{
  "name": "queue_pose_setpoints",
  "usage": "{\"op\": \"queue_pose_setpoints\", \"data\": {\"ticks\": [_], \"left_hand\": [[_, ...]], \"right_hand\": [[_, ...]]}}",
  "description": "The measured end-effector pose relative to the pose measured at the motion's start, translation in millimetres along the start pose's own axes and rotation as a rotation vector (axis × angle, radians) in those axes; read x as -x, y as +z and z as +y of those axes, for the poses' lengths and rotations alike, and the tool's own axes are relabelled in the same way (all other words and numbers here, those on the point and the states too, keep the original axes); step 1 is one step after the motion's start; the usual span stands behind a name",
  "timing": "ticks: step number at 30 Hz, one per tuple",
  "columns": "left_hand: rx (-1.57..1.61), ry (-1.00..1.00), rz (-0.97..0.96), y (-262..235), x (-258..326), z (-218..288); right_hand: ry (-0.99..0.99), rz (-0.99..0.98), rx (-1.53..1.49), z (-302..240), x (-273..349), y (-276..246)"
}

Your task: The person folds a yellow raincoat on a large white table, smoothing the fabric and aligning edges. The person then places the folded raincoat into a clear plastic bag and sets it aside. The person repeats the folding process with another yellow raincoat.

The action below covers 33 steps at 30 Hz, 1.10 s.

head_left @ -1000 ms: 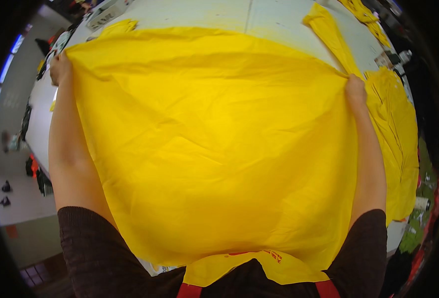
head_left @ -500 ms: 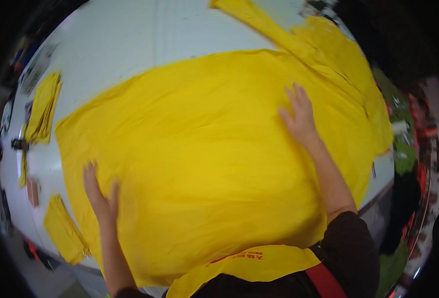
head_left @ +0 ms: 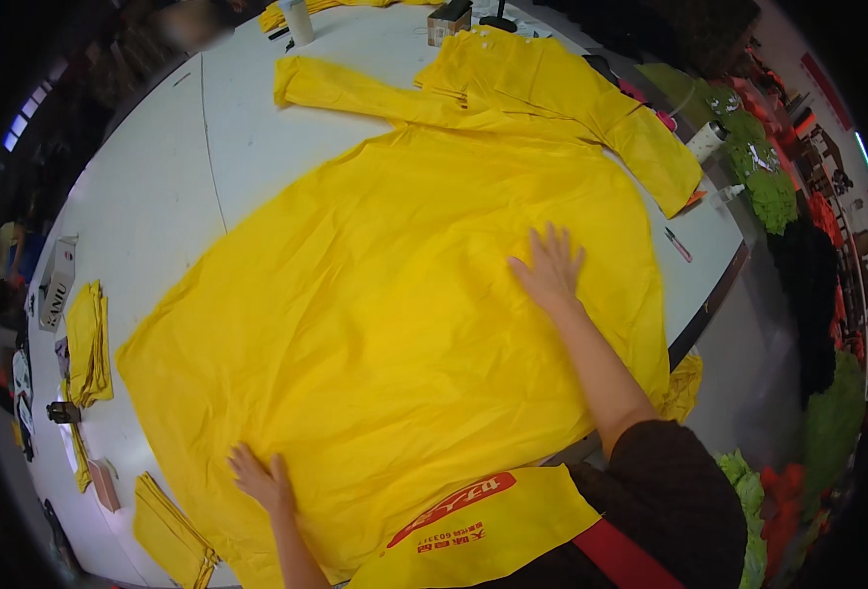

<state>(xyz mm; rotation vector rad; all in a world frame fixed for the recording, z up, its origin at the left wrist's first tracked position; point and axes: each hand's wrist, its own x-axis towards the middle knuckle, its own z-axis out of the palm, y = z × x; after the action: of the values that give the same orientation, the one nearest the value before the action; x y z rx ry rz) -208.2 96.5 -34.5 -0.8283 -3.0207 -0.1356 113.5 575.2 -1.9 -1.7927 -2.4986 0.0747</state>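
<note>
A large yellow garment [head_left: 385, 314], thin and wrinkled, lies spread across the white table. One long sleeve [head_left: 355, 88] stretches out to the left at its far end, and another sleeve [head_left: 650, 152] slants down toward the right. My left hand [head_left: 262, 479] rests on the near left part of the cloth, fingers spread. Farther off, my right hand [head_left: 552, 270] lies flat on the right half with its fingers apart. Neither hand holds anything.
Folded yellow cloth pieces [head_left: 87, 344] and a second folded stack [head_left: 171, 530] lie along the left. Near them are a white box [head_left: 58, 285] and a small brownish block [head_left: 105, 484]. A pen [head_left: 678, 245] and a bottle [head_left: 707, 140] are at the right.
The view has shifted, so more of the table's far side shows. Both hands appear lower and closer to the middle, now against the cloth, still open. More of the far sleeves shows.
</note>
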Motion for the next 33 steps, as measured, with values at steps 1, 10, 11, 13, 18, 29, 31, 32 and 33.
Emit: {"op": "queue_pose_setpoints", "data": {"ticks": [1, 10, 11, 13, 18, 29, 31, 32, 33], "left_hand": [[0.011, -0.035, -0.046, 5, 13, 2], [0.112, -0.150, 0.011, -28, 39, 24], [0.128, -0.159, 0.015, -31, 45, 37], [0.166, -0.185, 0.030, -17, 64, 43], [0.168, -0.199, 0.015, -13, 80, 49], [0.099, -0.263, 0.078, -1, 90, 40], [0.116, -0.280, 0.074, -4, 105, 31], [0.118, -0.273, 0.071, -7, 105, 33], [0.119, -0.255, 0.067, -9, 103, 32]], "right_hand": [[0.026, -0.017, -0.013, 14, 10, 4], [0.017, 0.536, -0.427, 212, -41, 0], [0.186, 0.595, -0.312, 253, -39, 7], [0.570, 0.162, -0.439, 298, -44, 9], [0.756, -0.181, -1.634, 281, -52, 19], [0.500, 0.314, -1.633, 260, -96, 2], [0.158, 0.558, -1.266, 224, -83, -82], [0.037, 0.597, -1.002, 228, -80, -99], [0.058, 0.577, -0.939, 240, -83, -93]]}}
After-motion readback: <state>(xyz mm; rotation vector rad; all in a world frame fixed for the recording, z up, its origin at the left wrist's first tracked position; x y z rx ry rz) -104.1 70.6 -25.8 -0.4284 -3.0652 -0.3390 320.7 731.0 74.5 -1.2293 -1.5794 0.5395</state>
